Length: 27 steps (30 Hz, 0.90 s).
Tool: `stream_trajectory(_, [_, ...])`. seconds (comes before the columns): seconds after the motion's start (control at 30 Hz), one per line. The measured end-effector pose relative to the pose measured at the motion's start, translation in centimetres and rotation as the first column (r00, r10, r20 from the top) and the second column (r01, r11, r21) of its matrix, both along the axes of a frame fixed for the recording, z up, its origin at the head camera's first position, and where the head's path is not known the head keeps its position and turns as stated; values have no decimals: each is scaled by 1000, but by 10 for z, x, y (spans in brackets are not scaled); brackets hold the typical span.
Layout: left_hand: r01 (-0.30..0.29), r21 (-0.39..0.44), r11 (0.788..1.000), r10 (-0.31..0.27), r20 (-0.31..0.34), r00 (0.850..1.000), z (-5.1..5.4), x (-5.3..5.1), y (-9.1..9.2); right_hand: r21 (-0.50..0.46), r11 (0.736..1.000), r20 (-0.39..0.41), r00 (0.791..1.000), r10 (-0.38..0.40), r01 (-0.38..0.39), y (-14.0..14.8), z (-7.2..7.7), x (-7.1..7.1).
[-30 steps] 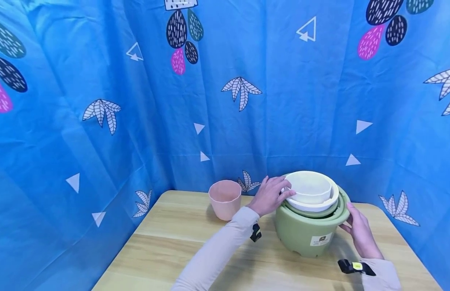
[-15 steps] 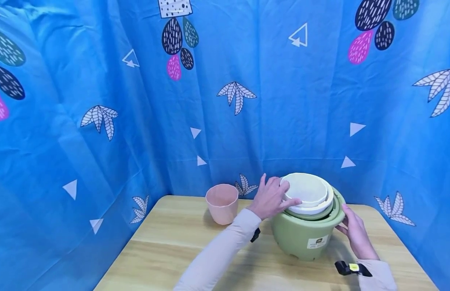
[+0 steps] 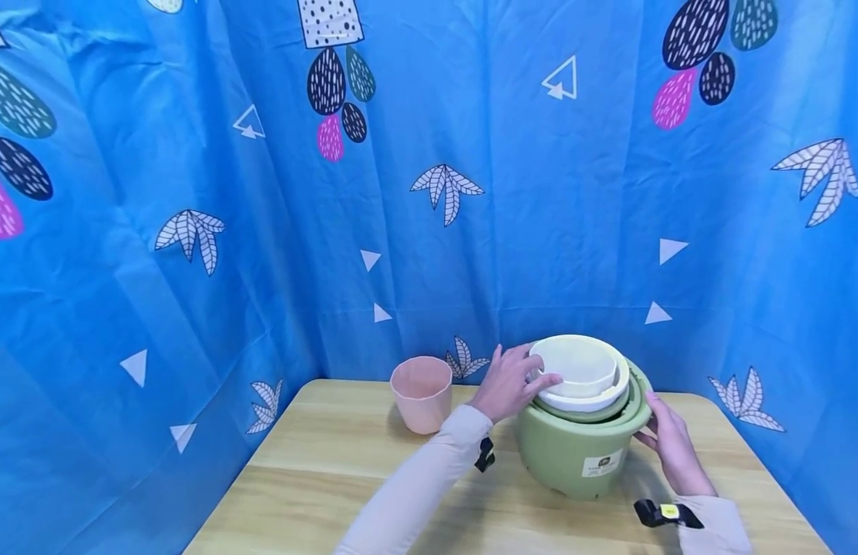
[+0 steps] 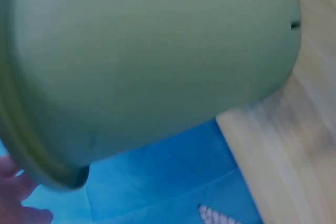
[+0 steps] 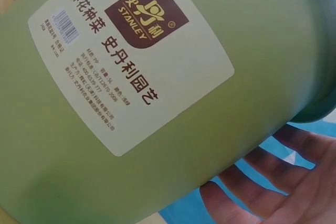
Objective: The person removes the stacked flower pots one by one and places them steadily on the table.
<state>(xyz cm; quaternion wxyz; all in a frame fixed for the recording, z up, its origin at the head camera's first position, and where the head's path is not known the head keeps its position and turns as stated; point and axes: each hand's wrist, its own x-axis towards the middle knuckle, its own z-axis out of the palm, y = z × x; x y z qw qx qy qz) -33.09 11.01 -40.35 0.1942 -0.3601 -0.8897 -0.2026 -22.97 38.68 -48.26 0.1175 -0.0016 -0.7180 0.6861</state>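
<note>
The round white plastic pot [image 3: 576,364] is pinched at its left rim by the nearer left hand [image 3: 506,383]; the round green plastic pot [image 3: 563,455] is gripped by the right hand [image 3: 673,445].

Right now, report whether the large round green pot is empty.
Not empty: the large green pot visibly holds a smaller round green pot and a round white pot.

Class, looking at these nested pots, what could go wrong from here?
The innermost white pot is nested in other pots, so lifting it might drag those along. The left grip is at its rim, so it could slip. The large green pot might tip: the right grip is at one side.
</note>
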Motion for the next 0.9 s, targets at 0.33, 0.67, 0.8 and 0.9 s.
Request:
stream_trajectory(0.33, [-53, 119, 991, 52, 12, 999, 4, -1, 17, 8, 1000, 9, 1000, -17, 17, -4, 0, 0])
stream_trajectory(0.67, [-45, 306, 951, -43, 276, 960, 13, 2, 19, 5, 1000, -21, 1000, -19, 19, -3, 4, -2])
stream_trajectory(0.8, [-48, 360, 932, -90, 357, 930, 13, 5, 17, -5, 1000, -24, 1000, -13, 12, -3, 2, -4])
stream_trajectory(0.9, [-54, 383, 922, -103, 378, 920, 12, 6, 16, -5, 1000, -23, 1000, -16, 16, -4, 1, -4])
